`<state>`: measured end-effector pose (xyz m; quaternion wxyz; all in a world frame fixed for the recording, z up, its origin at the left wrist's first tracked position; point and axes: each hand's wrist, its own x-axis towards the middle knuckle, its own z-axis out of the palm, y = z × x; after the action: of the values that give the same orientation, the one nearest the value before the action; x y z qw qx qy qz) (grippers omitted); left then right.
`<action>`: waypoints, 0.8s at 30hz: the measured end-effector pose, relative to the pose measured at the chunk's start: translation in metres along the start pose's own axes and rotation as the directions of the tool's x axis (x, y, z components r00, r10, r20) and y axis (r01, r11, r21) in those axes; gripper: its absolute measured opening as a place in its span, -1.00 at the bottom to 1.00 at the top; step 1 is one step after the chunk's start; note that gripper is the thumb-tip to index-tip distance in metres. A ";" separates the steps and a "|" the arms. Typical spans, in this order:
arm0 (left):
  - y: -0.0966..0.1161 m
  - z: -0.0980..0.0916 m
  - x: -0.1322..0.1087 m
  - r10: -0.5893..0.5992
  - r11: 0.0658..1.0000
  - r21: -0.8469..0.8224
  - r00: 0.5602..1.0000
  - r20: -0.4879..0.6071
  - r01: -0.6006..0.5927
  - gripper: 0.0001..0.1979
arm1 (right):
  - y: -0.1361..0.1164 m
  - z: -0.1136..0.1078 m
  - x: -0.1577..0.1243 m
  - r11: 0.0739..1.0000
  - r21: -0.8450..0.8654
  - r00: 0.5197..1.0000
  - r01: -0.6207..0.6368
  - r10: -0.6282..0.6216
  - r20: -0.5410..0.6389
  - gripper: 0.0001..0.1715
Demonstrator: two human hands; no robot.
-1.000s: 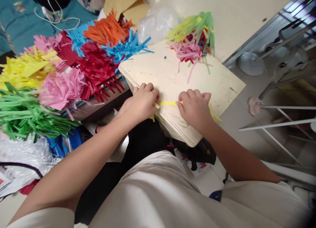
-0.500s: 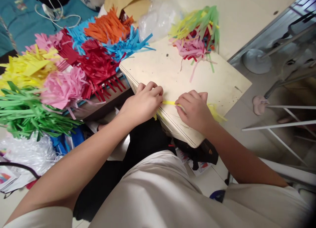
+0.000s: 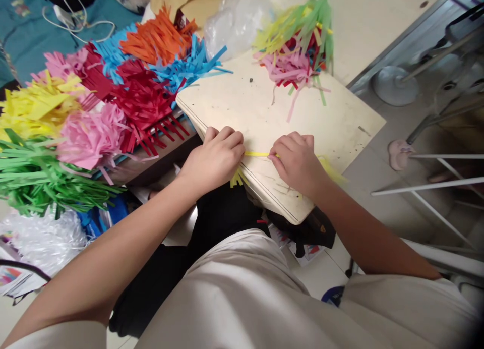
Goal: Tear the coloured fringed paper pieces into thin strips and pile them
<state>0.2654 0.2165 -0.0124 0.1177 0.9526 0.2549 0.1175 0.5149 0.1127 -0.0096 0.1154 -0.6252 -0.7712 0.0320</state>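
A narrow yellow paper strip (image 3: 257,154) stretches between my two hands, just above the near edge of the cream board (image 3: 234,97). My left hand (image 3: 221,157) is closed on its left end, and a yellow fringe (image 3: 237,178) hangs below those fingers. My right hand (image 3: 297,160) pinches the other end, with yellow fringe (image 3: 330,170) showing beyond it, blurred. Farther back on the board lies a bundle of tassels (image 3: 298,46) in green, yellow, pink and red.
Fringed paper piles lie to the left: green (image 3: 45,175), yellow (image 3: 38,107), pink (image 3: 93,137), red (image 3: 141,97), blue (image 3: 189,69) and orange (image 3: 157,39). Clear plastic (image 3: 234,23) is behind the board. A white metal rack (image 3: 434,187) stands at the right.
The yellow strip between my hands looks narrower and tighter. More yellow fringe shows under my left hand. My hands are slightly farther apart, and the view has shifted a little.
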 end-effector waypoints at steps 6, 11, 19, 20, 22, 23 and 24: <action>-0.003 -0.001 -0.003 0.064 0.994 0.093 0.998 -0.004 -0.063 -0.67 | -0.002 0.002 -0.002 0.998 -0.023 0.999 -0.051 0.051 -0.017 -0.71; -0.005 0.004 -0.002 0.032 0.995 0.092 0.999 -0.005 -0.032 -0.66 | 0.000 0.004 -0.001 0.996 0.005 0.995 -0.093 0.093 -0.030 -0.73; -0.006 -0.003 0.002 -0.107 0.994 -0.003 0.994 -0.032 0.107 -0.82 | 0.001 0.004 -0.003 0.993 -0.014 0.993 -0.114 0.113 -0.040 -0.77; -0.006 -0.003 0.002 -0.117 0.993 -0.016 0.993 -0.031 0.117 -0.82 | 0.001 0.004 -0.004 0.994 -0.017 0.993 -0.109 0.108 -0.040 -0.79; -0.007 -0.003 0.002 -0.128 0.991 -0.035 0.992 -0.023 0.127 -0.83 | 0.003 0.003 -0.006 0.994 -0.021 0.994 -0.103 0.102 -0.039 -0.80; -0.008 -0.003 0.002 -0.129 0.991 -0.039 0.991 -0.020 0.128 -0.83 | 0.003 0.003 -0.007 0.994 -0.022 0.994 -0.103 0.102 -0.036 -0.80; -0.008 -0.003 0.002 -0.131 0.991 -0.040 0.991 -0.019 0.130 -0.83 | 0.004 0.003 -0.008 0.994 -0.022 0.994 -0.106 0.105 -0.035 -0.79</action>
<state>0.2628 0.2244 -0.0113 0.1408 0.9301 0.3156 0.1249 0.5194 0.1063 -0.0144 0.1193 -0.6667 -0.7355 0.0184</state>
